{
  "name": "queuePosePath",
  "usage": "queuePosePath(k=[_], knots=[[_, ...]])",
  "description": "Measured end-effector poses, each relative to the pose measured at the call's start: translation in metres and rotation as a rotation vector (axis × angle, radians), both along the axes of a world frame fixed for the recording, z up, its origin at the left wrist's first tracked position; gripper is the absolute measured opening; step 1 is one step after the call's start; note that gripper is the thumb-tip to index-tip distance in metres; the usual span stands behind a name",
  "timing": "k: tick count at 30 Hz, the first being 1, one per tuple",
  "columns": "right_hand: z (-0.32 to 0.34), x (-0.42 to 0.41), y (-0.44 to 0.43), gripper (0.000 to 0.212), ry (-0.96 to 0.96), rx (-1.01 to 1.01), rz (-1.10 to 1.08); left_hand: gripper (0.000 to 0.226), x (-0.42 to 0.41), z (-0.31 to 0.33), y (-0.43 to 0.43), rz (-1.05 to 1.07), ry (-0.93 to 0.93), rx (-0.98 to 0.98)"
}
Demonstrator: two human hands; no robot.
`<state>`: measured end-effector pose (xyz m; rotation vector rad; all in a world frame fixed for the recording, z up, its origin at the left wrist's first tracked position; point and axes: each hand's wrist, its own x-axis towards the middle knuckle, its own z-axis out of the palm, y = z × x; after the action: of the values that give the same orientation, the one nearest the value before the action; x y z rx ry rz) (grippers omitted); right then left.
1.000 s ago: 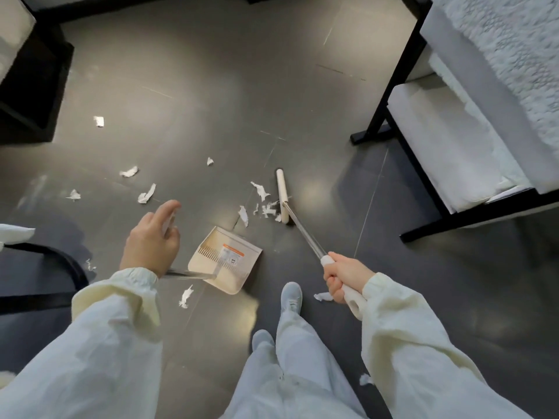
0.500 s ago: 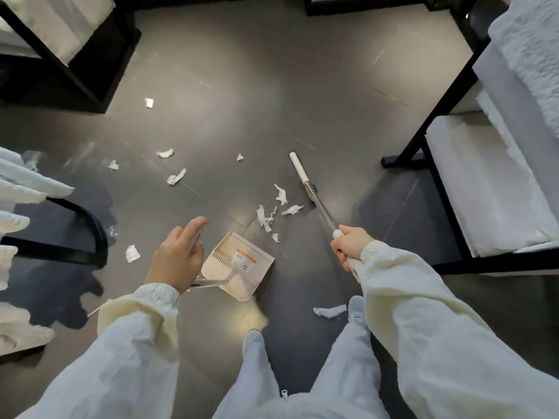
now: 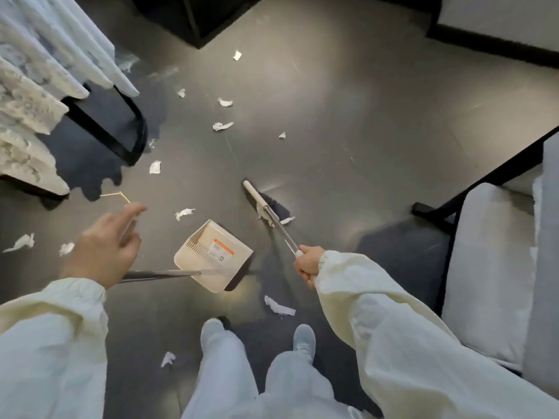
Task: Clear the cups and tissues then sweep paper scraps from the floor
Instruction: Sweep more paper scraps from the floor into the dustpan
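Note:
A cream dustpan (image 3: 211, 255) with an orange label stands on the dark floor ahead of my feet. My left hand (image 3: 104, 244) holds its long metal handle (image 3: 160, 275) at the top, forefinger stretched forward. My right hand (image 3: 307, 263) grips the broom handle (image 3: 282, 234); the white broom head (image 3: 257, 198) rests on the floor just right of the dustpan, with a scrap at its bristles. Several white paper scraps (image 3: 222, 126) lie scattered across the floor, one (image 3: 278, 306) near my right foot and others (image 3: 21, 241) at the far left.
A white fluffy seat on a black frame (image 3: 133, 128) stands at the left. A pale cushioned chair (image 3: 490, 267) with black legs stands at the right. A black furniture base (image 3: 199, 22) is at the top. A thin bent stick (image 3: 116, 195) lies near my left hand.
My view swung right to left, so the floor scene shifted. The broom head swept toward me and to the right of the dustpan. The dustpan turned slightly; both hands kept their holds.

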<state>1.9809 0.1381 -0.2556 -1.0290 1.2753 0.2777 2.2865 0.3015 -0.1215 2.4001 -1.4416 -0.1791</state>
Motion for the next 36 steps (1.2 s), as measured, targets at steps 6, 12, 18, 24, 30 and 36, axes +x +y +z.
queuePosePath(k=[6, 12, 18, 24, 30, 36], knots=[[0.049, -0.036, 0.057, 0.062, -0.006, 0.083, 0.242, 0.053, -0.052, 0.007, 0.07, 0.186, 0.054, 0.045], [0.107, -0.045, 0.055, 0.044, 0.011, -0.098, 0.381, 0.053, -0.073, 0.011, 0.123, 0.305, 0.101, 0.073], [0.068, -0.054, 0.098, 0.058, 0.162, -0.198, 0.309, 0.045, -0.089, 0.013, 0.181, 0.347, 0.095, 0.047], [0.024, -0.064, 0.186, 0.05, 0.246, -0.177, 0.45, 0.042, -0.102, 0.013, 0.261, 0.445, 0.186, -0.025], [0.005, -0.069, 0.313, 0.045, 0.27, -0.217, 0.312, 0.04, -0.096, 0.0, 0.351, 0.461, 0.227, -0.071], [0.027, -0.1, 0.436, 0.063, 0.084, -0.031, 0.101, 0.044, -0.111, -0.006, 0.432, 0.31, 0.262, -0.096]])
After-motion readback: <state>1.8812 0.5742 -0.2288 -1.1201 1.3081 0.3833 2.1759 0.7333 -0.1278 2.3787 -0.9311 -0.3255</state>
